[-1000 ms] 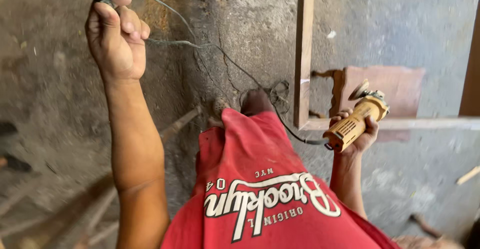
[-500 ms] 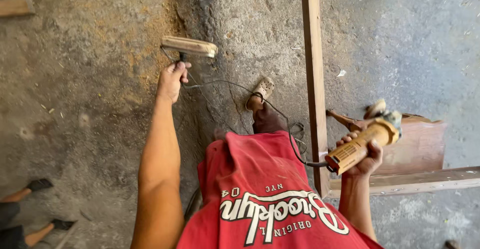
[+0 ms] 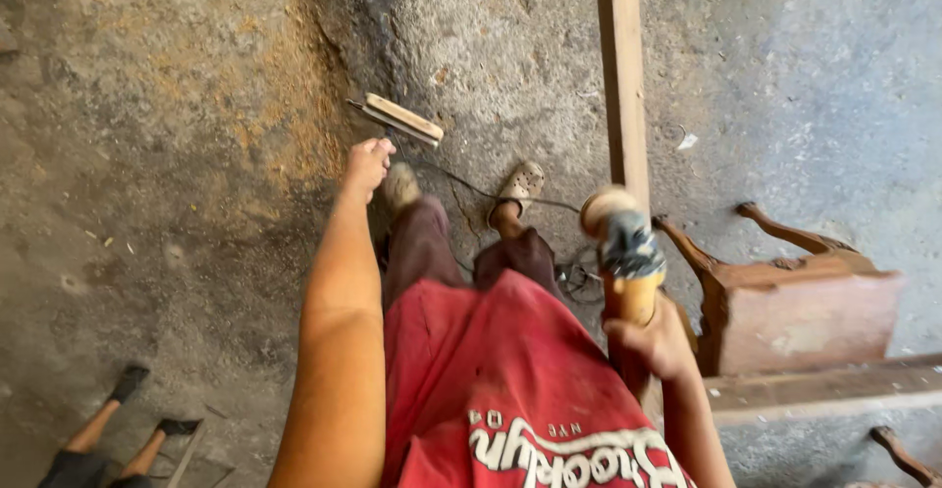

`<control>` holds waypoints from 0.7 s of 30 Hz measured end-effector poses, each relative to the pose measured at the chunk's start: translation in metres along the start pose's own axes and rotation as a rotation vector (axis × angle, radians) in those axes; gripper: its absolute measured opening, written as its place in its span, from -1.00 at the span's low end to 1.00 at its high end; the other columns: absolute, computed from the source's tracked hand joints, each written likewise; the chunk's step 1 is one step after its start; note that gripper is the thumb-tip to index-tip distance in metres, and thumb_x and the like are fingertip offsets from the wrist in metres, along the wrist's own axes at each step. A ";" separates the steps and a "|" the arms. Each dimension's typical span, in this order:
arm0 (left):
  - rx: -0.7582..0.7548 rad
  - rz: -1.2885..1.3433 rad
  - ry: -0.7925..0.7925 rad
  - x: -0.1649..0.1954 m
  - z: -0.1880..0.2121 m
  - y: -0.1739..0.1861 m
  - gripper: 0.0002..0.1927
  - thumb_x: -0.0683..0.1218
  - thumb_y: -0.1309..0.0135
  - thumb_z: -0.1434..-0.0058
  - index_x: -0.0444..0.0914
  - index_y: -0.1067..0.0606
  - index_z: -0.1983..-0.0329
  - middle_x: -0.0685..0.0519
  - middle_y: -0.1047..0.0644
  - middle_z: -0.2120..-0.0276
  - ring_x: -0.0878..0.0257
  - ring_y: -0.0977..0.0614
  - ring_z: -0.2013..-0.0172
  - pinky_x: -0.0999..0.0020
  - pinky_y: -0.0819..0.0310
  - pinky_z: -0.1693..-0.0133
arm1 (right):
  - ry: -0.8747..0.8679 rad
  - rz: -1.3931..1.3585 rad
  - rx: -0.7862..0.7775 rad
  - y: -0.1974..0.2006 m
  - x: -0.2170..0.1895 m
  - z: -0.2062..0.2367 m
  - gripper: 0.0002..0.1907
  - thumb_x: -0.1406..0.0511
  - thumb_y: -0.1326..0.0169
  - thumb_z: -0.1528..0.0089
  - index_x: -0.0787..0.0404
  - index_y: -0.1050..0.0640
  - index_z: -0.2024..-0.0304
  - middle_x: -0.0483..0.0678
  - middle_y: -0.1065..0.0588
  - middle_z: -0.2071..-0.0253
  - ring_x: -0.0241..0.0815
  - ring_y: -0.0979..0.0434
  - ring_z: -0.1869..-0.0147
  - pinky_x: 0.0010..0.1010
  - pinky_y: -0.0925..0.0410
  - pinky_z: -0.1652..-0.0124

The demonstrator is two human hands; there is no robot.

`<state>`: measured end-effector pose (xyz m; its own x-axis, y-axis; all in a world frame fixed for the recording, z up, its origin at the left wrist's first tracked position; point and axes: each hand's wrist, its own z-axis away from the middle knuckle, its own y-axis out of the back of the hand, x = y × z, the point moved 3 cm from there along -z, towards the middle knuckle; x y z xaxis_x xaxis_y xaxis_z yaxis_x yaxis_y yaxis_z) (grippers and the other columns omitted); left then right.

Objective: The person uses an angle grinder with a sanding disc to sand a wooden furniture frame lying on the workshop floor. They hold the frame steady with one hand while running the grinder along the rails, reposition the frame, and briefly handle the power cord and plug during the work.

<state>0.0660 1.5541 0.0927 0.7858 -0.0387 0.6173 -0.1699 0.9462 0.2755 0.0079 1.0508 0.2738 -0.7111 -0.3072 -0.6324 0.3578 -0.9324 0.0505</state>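
Lighting I see: soft daylight, brighter right, dim upper left. Blur: sander (image 3: 624, 243) smeared. I note mild edge distortion.

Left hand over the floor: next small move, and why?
Probably lower the left hand further toward the flat wooden-backed tool on the concrete floor. It hangs just short of it, not touching, while the right hand has its grip on the yellow-bodied power sander.

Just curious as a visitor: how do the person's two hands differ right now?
The right hand is closed around a yellow power tool, holding it upright near the body. The left hand grips no tool; it reaches far out and down toward the cord and a small wooden block on the floor. Both are bare.
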 end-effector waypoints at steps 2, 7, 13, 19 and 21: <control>0.021 -0.068 -0.036 -0.001 -0.043 -0.009 -0.69 0.03 -0.03 -0.38 -0.30 -0.59 0.28 0.09 -0.48 0.52 0.31 -0.45 0.49 0.32 -0.33 0.42 | -0.068 0.202 0.002 -0.023 -0.001 -0.023 -0.45 0.32 -0.33 0.12 0.32 -0.53 0.07 -0.03 -0.57 0.33 -0.24 -0.53 0.31 -0.33 -0.45 0.27; 0.111 -0.521 -0.282 -0.014 -0.176 -0.044 -0.60 0.09 -0.06 -0.37 -0.34 -0.61 0.30 -0.27 -0.60 0.29 -0.20 -0.61 0.21 -0.03 -0.47 0.18 | -0.329 0.273 0.011 -0.081 0.017 -0.085 -0.43 0.32 -0.33 0.14 0.28 -0.55 0.05 -0.01 -0.64 0.37 -0.21 -0.57 0.34 -0.28 -0.47 0.27; -0.028 -0.730 0.110 -0.073 -0.333 -0.094 -0.57 0.13 0.03 -0.39 -0.36 -0.54 0.16 -0.31 -0.56 0.12 -0.26 -0.59 0.09 -0.13 -0.47 0.08 | -0.605 0.309 0.044 -0.129 0.073 -0.145 -0.57 0.33 -0.35 0.13 0.32 -0.57 0.22 0.05 -0.65 0.43 -0.16 -0.64 0.38 -0.27 -0.51 0.26; 0.086 -0.880 -0.025 -0.102 -0.429 -0.150 -0.68 0.06 -0.03 -0.28 -0.29 -0.60 0.24 -0.23 -0.60 0.12 -0.22 -0.62 0.13 -0.14 -0.47 0.12 | -0.702 0.225 0.056 -0.141 0.131 -0.190 -0.57 0.35 -0.36 0.17 0.30 -0.59 0.24 0.03 -0.62 0.42 -0.19 -0.66 0.41 -0.28 -0.53 0.28; 0.090 -0.924 -0.058 -0.109 -0.452 -0.165 -0.68 0.06 -0.01 -0.30 -0.27 -0.62 0.25 -0.22 -0.61 0.15 -0.20 -0.63 0.12 -0.12 -0.48 0.08 | -0.727 0.233 0.066 -0.142 0.143 -0.196 -0.58 0.35 -0.38 0.19 0.31 -0.60 0.27 0.03 -0.63 0.42 -0.19 -0.69 0.41 -0.28 -0.53 0.27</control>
<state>0.2774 1.5478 -0.3526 0.6012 -0.7830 0.1593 0.4610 0.5028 0.7312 -0.0259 1.1768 0.0249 -0.8493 -0.5236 0.0665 0.5264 -0.8308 0.1807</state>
